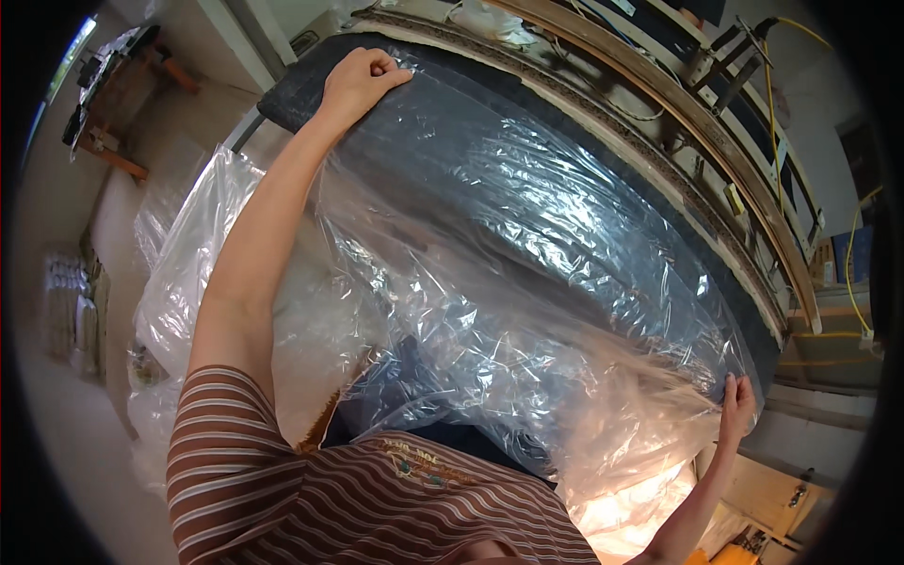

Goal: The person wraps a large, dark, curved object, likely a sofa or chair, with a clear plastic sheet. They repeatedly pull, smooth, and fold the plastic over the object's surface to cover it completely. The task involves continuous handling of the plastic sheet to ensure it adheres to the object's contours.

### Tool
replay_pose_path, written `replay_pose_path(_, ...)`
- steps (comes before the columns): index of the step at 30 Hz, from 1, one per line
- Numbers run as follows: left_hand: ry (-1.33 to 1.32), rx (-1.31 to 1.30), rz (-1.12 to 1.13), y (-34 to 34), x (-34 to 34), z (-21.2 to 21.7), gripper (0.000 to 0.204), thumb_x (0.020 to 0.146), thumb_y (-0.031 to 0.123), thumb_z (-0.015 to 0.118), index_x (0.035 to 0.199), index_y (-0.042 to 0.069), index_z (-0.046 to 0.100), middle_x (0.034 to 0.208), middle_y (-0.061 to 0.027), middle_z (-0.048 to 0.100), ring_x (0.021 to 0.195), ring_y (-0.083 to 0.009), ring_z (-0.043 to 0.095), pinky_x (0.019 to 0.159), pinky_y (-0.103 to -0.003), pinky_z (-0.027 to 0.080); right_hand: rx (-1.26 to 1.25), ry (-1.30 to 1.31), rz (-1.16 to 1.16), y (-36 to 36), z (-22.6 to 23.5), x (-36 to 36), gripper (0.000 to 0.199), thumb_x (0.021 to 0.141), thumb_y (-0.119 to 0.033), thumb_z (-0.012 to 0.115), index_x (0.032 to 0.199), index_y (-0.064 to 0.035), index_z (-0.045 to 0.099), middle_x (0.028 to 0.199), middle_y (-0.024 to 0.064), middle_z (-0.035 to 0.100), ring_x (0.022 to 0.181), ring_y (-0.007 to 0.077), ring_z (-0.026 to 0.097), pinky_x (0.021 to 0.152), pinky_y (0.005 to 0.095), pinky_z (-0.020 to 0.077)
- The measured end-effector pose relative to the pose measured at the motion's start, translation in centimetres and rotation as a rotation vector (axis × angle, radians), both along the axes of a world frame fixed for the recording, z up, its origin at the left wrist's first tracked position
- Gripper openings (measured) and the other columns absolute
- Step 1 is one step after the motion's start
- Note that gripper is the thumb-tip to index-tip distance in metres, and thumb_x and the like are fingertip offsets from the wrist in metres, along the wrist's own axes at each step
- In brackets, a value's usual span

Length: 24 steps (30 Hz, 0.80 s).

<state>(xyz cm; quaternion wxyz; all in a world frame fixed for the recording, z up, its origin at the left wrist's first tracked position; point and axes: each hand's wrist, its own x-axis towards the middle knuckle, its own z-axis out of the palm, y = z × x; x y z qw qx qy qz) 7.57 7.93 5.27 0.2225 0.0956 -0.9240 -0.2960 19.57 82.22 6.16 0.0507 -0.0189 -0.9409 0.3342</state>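
Note:
A wide sheet of clear plastic film (565, 202) lies wrinkled over a dark work surface (292, 89) and hangs down its front toward my body. At the far left end, my left hand (360, 83) pinches the film's upper edge between thumb and fingers. My right hand (739, 407) grips the same film at the right end, near the surface's corner. Between the two hands the film is spread out, shiny and creased. Whether it is one layer or several I cannot tell.
Behind the surface runs a long machine frame with a wooden bar (650, 104) and yellow cables (774, 113). More crumpled clear plastic (193, 254) hangs at my left. A bright glow lights the plastic at lower right, by wooden boxes (777, 485). A cluttered bench (113, 104) stands far left.

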Motion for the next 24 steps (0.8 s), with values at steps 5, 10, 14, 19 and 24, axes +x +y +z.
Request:
replay_pose_path(5,0.104,0.101,0.104,-1.2,-0.5,-1.0,0.027,0.077,0.032,0.07,0.086,0.007,0.069,0.088,-0.006,0.061,0.082,-0.0193,0.059,0.075,-0.031,0.045,-0.087,-0.01,0.016,-0.9,0.7,-0.4,0.031,0.095,-0.014,0.056,0.069,-0.0087,0.039,0.066,-0.0082,0.029,0.062,0.0023,0.025,0.052,0.0213,0.0207)
replay_pose_path(10,-0.01,-0.048,0.265,-2.0,-2.0,-0.3,0.019,0.078,0.03,0.068,0.084,0.012,0.07,0.094,-0.0063,0.064,0.092,-0.0248,0.062,0.081,-0.042,0.042,-0.175,-0.006,0.036,-3.3,1.8,-1.4,0.023,0.094,-0.012,0.056,0.074,-0.0078,0.046,0.069,-0.0082,0.033,0.064,0.0017,0.029,0.055,0.0201,0.0234)
replay_pose_path(14,-0.11,-0.065,0.264,-2.3,-3.1,0.3,0.019,0.079,0.029,0.067,0.083,0.01,0.068,0.09,-0.0067,0.066,0.091,-0.0266,0.063,0.082,-0.045,0.041,-0.141,0.009,0.033,-3.0,1.7,0.0,0.014,0.093,-0.011,0.056,0.08,-0.0059,0.053,0.072,-0.0078,0.039,0.066,0.0016,0.032,0.057,0.0186,0.0259)
replay_pose_path(19,0.09,-0.247,0.186,-5.1,-4.0,-2.3,0.018,0.08,0.026,0.067,0.086,0.01,0.066,0.086,-0.007,0.067,0.086,-0.028,0.064,0.077,-0.044,0.044,-0.032,0.0,-0.046,-1.3,1.7,4.7,0.009,0.092,-0.011,0.057,0.086,-0.0033,0.057,0.073,-0.0071,0.043,0.065,0.0021,0.034,0.057,0.0184,0.0273)
replay_pose_path(24,-0.103,-0.199,0.054,-4.8,-7.4,-2.9,0.02,0.083,0.03,0.06,0.096,0.014,0.064,0.108,-0.0091,0.061,0.104,-0.028,0.058,0.08,-0.041,0.046,0.121,-0.044,-0.173,0.9,0.0,11.4,0.015,0.09,-0.013,0.057,0.082,-0.0016,0.055,0.068,-0.0029,0.042,0.063,0.0056,0.036,0.055,0.022,0.0297)
